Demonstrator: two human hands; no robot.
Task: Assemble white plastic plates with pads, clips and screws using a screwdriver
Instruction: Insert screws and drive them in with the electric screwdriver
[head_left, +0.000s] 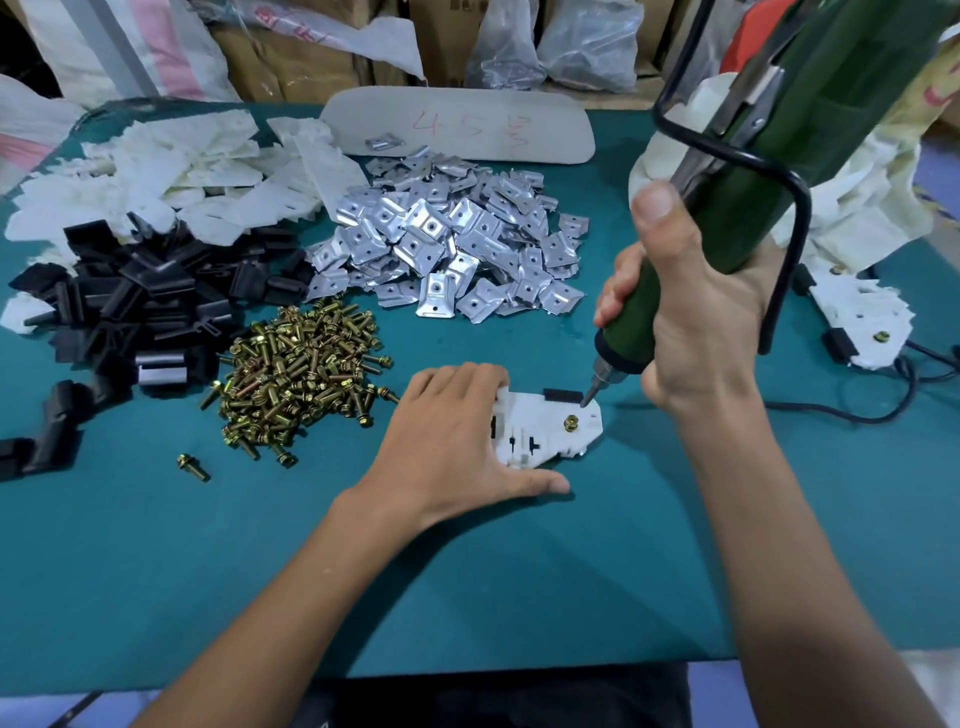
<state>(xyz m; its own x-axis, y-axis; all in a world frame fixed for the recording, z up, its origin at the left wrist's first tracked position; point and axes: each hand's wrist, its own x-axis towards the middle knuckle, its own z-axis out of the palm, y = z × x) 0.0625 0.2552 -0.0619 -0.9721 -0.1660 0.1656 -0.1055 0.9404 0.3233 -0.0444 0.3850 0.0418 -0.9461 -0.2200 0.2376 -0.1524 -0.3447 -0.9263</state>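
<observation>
Pressing white plate (540, 434) flat, left hand (452, 426) spread, fingers (467, 375) straight; plate between both hands; right hand (696, 322) clenched round green screwdriver (628, 338), bit (589, 397) just beside screw (571, 422), not on it. Risk: bit skids off head, gouges plate; plate twists under torque. Surface: teal table (467, 571); loose screws (306, 369), clips (447, 244) beyond left hand; boxes (291, 67) behind.

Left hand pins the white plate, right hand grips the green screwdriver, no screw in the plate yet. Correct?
One error: the head view shows a brass screw already sitting in the white plate, beside the tip of the screwdriver. The rest holds: left hand pins the plate, right hand grips the green screwdriver.
</observation>
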